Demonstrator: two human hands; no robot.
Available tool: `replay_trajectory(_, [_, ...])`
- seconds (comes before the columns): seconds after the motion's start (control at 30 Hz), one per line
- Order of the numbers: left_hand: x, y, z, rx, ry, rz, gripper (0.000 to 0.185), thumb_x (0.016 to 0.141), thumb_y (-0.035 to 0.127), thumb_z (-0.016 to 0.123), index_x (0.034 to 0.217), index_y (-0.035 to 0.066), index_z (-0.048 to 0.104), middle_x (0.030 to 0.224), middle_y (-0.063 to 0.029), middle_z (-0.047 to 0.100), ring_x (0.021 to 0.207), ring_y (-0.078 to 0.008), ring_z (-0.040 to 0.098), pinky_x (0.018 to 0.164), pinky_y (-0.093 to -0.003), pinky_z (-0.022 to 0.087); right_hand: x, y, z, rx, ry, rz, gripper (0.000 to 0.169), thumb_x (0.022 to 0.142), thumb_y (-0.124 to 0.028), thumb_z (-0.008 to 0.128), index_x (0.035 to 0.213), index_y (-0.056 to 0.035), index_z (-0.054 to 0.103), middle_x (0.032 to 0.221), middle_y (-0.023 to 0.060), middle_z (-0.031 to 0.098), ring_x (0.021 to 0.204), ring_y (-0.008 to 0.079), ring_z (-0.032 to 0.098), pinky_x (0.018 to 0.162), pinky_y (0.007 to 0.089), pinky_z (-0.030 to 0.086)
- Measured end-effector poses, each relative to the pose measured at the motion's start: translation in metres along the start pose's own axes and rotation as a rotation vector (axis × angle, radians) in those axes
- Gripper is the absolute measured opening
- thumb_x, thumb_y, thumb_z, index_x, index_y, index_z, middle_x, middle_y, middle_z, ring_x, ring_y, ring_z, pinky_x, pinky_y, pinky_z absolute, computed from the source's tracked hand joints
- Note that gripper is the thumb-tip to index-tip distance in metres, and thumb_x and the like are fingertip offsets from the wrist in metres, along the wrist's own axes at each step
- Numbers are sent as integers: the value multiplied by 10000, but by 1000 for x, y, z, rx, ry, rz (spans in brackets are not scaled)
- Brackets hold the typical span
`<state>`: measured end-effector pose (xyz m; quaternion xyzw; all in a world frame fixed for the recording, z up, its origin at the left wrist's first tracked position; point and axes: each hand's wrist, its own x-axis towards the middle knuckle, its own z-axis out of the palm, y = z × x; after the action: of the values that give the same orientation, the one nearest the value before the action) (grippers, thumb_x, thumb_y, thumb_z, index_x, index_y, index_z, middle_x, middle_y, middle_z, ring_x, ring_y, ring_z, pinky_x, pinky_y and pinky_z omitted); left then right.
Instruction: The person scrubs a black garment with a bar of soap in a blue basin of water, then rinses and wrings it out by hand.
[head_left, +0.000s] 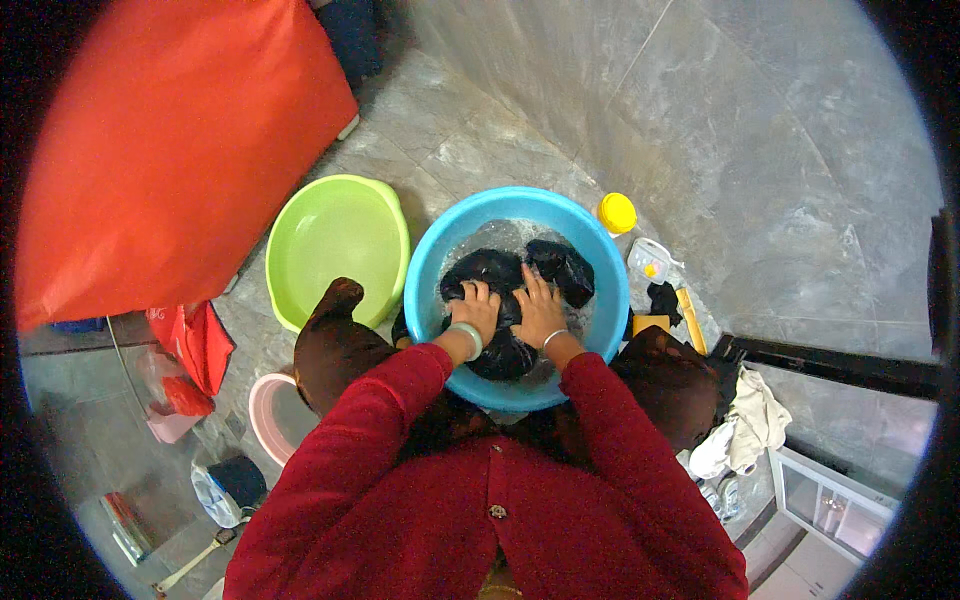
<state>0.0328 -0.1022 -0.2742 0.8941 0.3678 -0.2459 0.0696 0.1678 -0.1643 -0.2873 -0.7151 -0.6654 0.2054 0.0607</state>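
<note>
A blue plastic basin (517, 196) stands on the floor between my knees, with sudsy water and dark wet cloth (504, 361) in it. My left hand (475, 311) presses on the cloth left of the basin's middle, fingers slightly spread. Beside it, my right hand (538, 313) lies on the same dark cloth with its fingers apart. The fingertips of both point away from me. A further dark bunch of cloth (571, 274) lies in the water just beyond my right hand. Whether the fingers grip any fabric cannot be told.
A green basin (337, 232) with water stands at the left, a pink basin (259, 416) nearer me. Right of the blue basin are a yellow-lidded container (617, 213), a clear plastic box (649, 260), a yellow block (651, 322) and a yellow brush-like thing (691, 321). A red cover (187, 142) hangs upper left.
</note>
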Motion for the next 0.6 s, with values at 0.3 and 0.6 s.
replay_trajectory(0.3, [-56,-25,-143,-890,402,158,359,720,215,580,1007,2,553,928,-216,604,850,-366,576,790,-413,445,4,-16,-172,471,-69,-105,399,723,-226,534,1057,-8,529,978,233,577,946,374,544,827,410,426])
replay_trajectory(0.6, [-147,-10,-297,-1646,594,484,229,751,106,504,945,-11,542,802,-48,570,724,-131,530,669,-256,436,-52,-85,-334,1000,230,-558,473,792,-303,596,1142,-10,474,1023,58,556,934,141,513,845,283,405])
